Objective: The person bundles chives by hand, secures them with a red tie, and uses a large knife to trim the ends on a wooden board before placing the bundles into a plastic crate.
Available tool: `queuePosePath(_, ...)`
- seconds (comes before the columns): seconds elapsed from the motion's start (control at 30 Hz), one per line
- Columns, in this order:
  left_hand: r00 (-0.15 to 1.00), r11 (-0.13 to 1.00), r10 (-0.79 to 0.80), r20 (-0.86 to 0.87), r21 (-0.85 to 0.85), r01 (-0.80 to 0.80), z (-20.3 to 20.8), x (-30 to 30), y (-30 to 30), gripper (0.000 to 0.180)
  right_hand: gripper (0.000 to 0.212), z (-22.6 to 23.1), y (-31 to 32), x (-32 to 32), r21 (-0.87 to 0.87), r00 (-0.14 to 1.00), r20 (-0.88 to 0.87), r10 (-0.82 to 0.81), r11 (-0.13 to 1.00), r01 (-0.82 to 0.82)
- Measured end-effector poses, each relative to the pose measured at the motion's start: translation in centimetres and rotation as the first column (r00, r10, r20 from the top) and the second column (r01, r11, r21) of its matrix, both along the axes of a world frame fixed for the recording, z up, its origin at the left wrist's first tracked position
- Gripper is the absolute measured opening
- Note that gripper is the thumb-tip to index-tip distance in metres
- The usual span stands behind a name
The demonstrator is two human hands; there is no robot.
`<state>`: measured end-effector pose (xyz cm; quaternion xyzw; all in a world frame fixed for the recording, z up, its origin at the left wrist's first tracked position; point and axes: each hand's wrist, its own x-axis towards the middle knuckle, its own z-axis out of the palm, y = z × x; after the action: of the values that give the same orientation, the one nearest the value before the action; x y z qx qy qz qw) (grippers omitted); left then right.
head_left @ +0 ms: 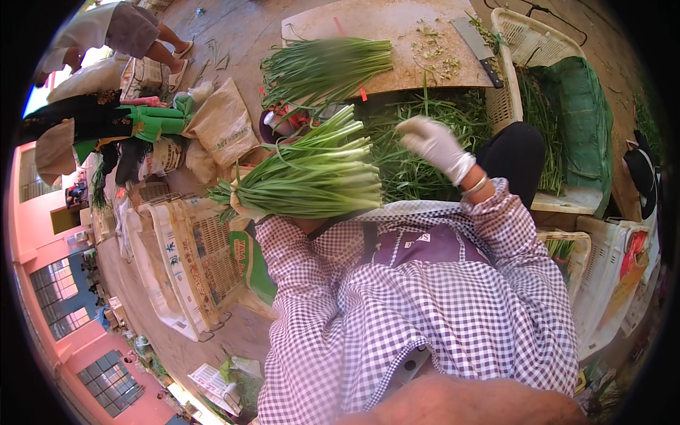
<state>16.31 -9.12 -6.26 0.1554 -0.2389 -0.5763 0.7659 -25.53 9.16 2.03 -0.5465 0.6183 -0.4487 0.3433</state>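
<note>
Clearly, the left hand [244, 205] has its grip closed around the leafy end of a bunch of green stalks [312, 180], though most of the palm and fingers are hidden beneath the leaves. The bunch lies across the middle of the scene, raised in front of the left forearm, with its leaf tips to the left and its pale cut ends to the right. Just beyond those ends, to the right, the right hand [432, 145] in a white glove is held up, slightly blurred; its grip is loosely open, with nothing visible in it, and it is apart from the bunch. A bracelet [474, 186] circles the right wrist.

Under the right hand lies a heap of loose green stalks [414, 180]. On the far side is a pale surface [382, 25], bearing a second green bunch [329, 67] at its left, scattered trimmings [443, 64] and, at its right, a cleaver [476, 46] with a black handle. Farther right, a white plastic basket [504, 95] holds more greens and a green sack [581, 127]. At left stand a beige sack [223, 124] and, nearer, a white crate [180, 265].
</note>
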Motion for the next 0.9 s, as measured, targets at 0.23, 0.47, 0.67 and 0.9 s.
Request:
queuePosePath(0.23, 0.739, 0.732, -0.607, -0.292, -0.567, 0.378, 6.2, -4.7, -0.1, 0.020, 0.018, -0.1, 0.4, 3.8, 0.225, 0.956, -0.042, 0.291, 0.935, -0.275)
queuePosePath(0.47, 0.649, 0.581, -0.743, -0.163, -0.639, 0.505, 7.6, -3.4, -0.8, 0.017, 0.012, 3.3, 0.7, -2.0, 0.129, 0.793, 0.589, 0.154, 0.951, -0.281)
queuePosePath(0.67, 0.662, 0.602, -0.731, -0.163, -0.611, 0.514, 8.7, -4.3, -0.8, 0.016, 0.027, 1.0, -0.2, -2.7, 0.172, 0.938, -0.346, 0.033, 0.985, 0.028)
queuePosePath(0.9, 0.657, 0.525, -0.754, -0.028, -0.626, 0.576, 10.3, -5.2, -1.1, 0.018, 0.026, 2.4, -2.2, 0.3, -0.007, 0.976, 0.154, 0.157, 0.987, -0.158)
